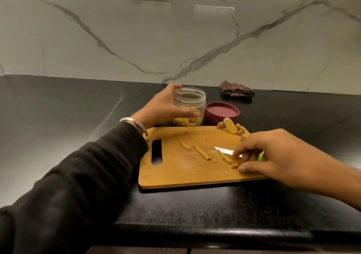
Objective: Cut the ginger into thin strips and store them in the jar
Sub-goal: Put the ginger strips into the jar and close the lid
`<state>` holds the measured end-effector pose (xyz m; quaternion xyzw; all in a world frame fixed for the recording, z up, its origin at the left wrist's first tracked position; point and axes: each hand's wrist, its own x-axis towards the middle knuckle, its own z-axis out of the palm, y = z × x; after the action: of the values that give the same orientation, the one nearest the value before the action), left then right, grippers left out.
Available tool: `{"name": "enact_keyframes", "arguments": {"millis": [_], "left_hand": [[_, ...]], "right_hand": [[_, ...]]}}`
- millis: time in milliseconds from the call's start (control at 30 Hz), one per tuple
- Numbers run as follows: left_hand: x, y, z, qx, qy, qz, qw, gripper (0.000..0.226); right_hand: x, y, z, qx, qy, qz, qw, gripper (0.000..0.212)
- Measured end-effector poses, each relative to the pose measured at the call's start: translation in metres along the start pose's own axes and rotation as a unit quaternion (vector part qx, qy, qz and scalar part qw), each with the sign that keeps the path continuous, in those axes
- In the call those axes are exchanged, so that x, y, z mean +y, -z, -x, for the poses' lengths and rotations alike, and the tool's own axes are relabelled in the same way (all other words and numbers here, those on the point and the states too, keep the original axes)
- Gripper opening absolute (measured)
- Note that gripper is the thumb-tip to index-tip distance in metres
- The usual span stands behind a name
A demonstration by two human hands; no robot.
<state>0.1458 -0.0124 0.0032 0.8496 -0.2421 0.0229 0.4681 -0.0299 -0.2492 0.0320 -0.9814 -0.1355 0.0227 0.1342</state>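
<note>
Two hands at work. Left hand [159, 107] grips the open clear jar [189, 105], which already holds ginger strips and stands just behind the wooden cutting board [175, 171]. Right hand [273, 156] pinches a ginger strip [235, 165] on the board, over the knife blade [224, 150]. More cut strips [202, 152] lie mid-board; uncut ginger root [231, 127] rests at its far edge.

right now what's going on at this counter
A person is packing cut ginger into a jar. The left hand holds the open clear jar, which already has some strips in it, just behind the cutting board. The right hand is pinching up a strip from the board, over the knife lying there. A few ginger strips and an uncut ginger piece remain on the board. The jar's maroon lid sits beside it.
</note>
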Motion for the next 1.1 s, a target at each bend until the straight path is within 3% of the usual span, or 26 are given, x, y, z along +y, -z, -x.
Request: {"name": "enact_keyframes", "arguments": {"millis": [133,367,967,1100], "left_hand": [[-0.001,0.000,-0.001,0.000,0.000,0.003,1.000,0.100],[-0.002,0.000,-0.002,0.000,0.001,0.005,1.000,0.102],[-0.002,0.000,-0.001,0.003,-0.004,-0.005,1.000,0.103],[-0.003,-0.001,-0.001,0.005,-0.004,-0.004,1.000,0.104]], "right_hand": [[-0.008,-0.003,-0.004,-0.002,0.003,-0.028,1.000,0.015],[-0.025,-0.008,-0.014,0.007,0.013,-0.014,1.000,0.009],[-0.047,-0.025,-0.056,0.044,0.082,-0.072,0.993,0.035],[-0.050,-0.021,-0.059,-0.028,0.095,-0.043,0.994,0.055]]}}
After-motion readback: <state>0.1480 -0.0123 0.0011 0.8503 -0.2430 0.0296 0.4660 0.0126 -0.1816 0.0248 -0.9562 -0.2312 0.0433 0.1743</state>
